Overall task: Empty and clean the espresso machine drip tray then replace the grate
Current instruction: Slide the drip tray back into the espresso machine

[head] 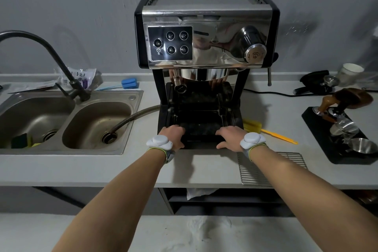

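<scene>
A chrome and black espresso machine (206, 26) stands on the grey counter against the wall. Its black drip tray (199, 129) sits in the base, without its grate. My left hand (173, 136) grips the tray's front left corner and my right hand (229, 136) grips its front right corner. The metal wire grate (286, 161) lies flat on the counter to the right of the tray, partly under my right forearm.
A double steel sink (67, 120) with a dark faucet (51, 57) lies to the left, a sponge (20, 140) in its left basin. A yellow brush (272, 133) lies right of the machine. A black mat (337, 139) holds a tamper and metal cups at the right.
</scene>
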Demonstrator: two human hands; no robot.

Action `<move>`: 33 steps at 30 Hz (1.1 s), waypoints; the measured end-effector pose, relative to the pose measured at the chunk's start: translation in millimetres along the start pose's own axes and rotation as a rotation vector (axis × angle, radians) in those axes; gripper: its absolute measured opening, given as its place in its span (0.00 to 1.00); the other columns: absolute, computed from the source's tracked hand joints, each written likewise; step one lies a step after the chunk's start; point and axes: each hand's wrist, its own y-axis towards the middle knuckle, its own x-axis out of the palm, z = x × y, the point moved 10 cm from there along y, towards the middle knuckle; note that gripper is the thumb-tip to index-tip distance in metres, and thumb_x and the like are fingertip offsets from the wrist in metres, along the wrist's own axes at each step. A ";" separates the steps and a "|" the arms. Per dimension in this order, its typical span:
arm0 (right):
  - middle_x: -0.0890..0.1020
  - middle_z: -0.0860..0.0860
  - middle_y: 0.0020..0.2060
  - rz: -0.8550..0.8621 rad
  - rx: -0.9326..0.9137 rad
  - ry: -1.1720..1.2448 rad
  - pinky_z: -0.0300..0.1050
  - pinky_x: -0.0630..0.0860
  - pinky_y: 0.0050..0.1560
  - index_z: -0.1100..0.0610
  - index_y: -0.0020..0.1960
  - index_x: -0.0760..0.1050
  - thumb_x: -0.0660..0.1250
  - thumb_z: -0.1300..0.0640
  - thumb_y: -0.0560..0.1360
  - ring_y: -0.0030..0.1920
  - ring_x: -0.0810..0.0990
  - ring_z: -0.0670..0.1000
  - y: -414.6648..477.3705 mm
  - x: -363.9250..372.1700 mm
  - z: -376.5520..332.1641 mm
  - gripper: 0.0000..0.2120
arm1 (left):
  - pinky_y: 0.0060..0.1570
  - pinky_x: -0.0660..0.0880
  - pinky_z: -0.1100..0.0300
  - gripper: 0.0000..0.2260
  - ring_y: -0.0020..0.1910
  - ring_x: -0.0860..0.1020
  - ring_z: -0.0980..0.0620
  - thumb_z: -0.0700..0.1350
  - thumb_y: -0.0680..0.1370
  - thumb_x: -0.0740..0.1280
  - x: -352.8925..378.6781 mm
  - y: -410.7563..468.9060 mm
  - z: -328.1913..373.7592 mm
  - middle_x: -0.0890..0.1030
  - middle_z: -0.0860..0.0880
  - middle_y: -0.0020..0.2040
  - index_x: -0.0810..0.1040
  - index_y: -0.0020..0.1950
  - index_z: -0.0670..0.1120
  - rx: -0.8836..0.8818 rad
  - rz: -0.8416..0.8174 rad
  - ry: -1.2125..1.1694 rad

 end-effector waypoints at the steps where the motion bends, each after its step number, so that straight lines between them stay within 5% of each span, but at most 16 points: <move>1: 0.74 0.55 0.68 -0.003 -0.002 0.002 0.54 0.71 0.66 0.57 0.74 0.66 0.65 0.44 0.77 0.68 0.72 0.57 -0.8 0.4 -0.4 0.30 | 0.52 0.69 0.52 0.16 0.56 0.78 0.40 0.47 0.72 0.70 -0.1 -1.1 -0.2 0.77 0.44 0.56 0.77 0.59 0.46 0.000 -0.003 -0.002; 11: 0.73 0.56 0.70 -0.001 0.013 -0.001 0.53 0.71 0.66 0.56 0.77 0.60 0.67 0.42 0.75 0.68 0.73 0.59 -4.1 5.4 -2.4 0.36 | 0.51 0.65 0.52 0.20 0.57 0.77 0.41 0.53 0.72 0.71 -4.4 -11.6 3.7 0.78 0.45 0.55 0.75 0.62 0.48 0.011 0.029 -0.006; 17: 0.72 0.54 0.71 0.003 0.048 0.096 0.52 0.71 0.67 0.54 0.76 0.62 0.59 0.35 0.76 0.70 0.72 0.57 -15.0 -29.0 7.3 0.36 | 0.57 0.68 0.50 0.25 0.61 0.76 0.43 0.62 0.74 0.66 -44.8 -9.2 17.0 0.80 0.47 0.59 0.74 0.67 0.51 0.000 0.078 -0.080; 25: 0.73 0.52 0.70 -0.180 0.271 0.031 0.46 0.70 0.66 0.54 0.72 0.70 0.58 0.33 0.75 0.67 0.73 0.55 -71.4 -109.0 65.1 0.34 | 0.43 0.72 0.58 0.18 0.49 0.80 0.45 0.57 0.78 0.66 -121.2 5.6 104.6 0.83 0.44 0.55 0.82 0.57 0.43 0.122 -0.186 -0.053; 29: 0.75 0.56 0.68 -0.144 0.374 0.058 0.45 0.73 0.53 0.56 0.72 0.70 0.63 0.37 0.75 0.64 0.76 0.58 -115.4 -143.4 108.9 0.32 | 0.54 0.73 0.56 0.20 0.59 0.78 0.44 0.57 0.80 0.63 -176.6 7.2 173.5 0.81 0.45 0.60 0.80 0.61 0.44 0.204 -0.101 0.018; 33: 0.74 0.56 0.68 -0.109 0.483 0.076 0.50 0.76 0.61 0.57 0.72 0.70 0.64 0.39 0.75 0.65 0.75 0.58 -155.7 -157.5 149.0 0.32 | 0.56 0.71 0.56 0.22 0.61 0.76 0.43 0.56 0.82 0.60 -201.0 8.1 222.4 0.78 0.44 0.64 0.77 0.65 0.41 0.234 -0.098 0.020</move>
